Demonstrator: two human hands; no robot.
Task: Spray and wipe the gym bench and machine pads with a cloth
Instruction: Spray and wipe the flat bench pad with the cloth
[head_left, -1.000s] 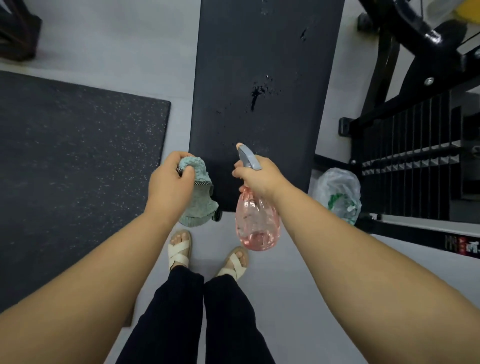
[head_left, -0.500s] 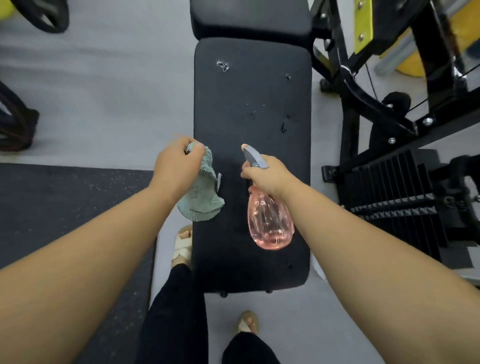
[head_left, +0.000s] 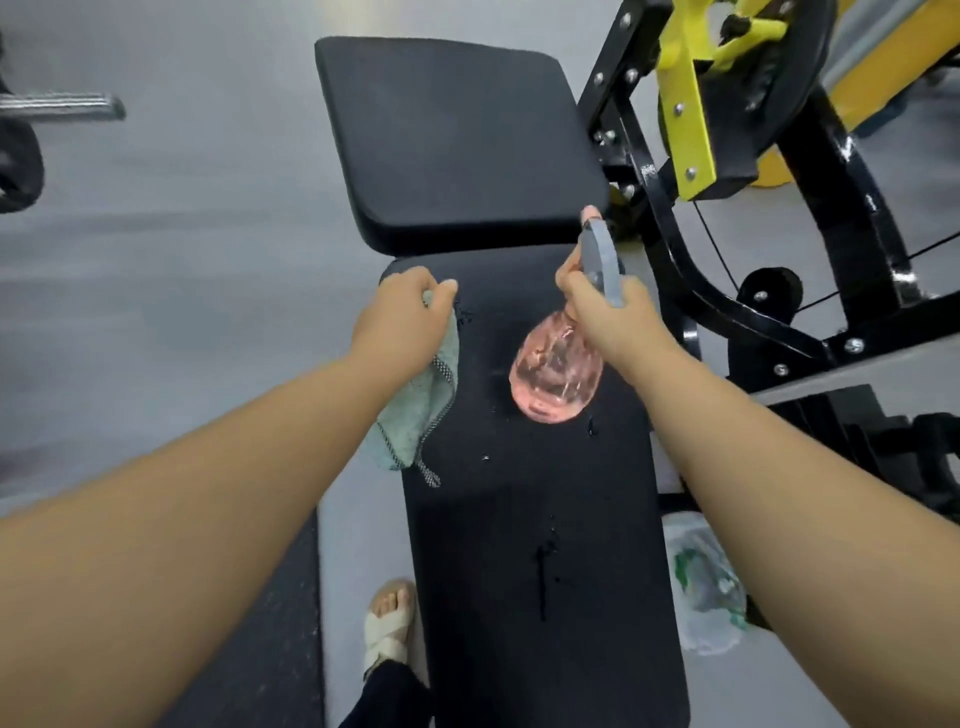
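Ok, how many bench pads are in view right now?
2. The long pad lies nearest, under the cloth and spray bottle, flecked with droplets. The second pad sits just beyond it. Other machine pads may be out of view.

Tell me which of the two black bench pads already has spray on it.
The long near pad, closest to the person: a wet drip streak and specks show on it. The shorter far pad looks dry.
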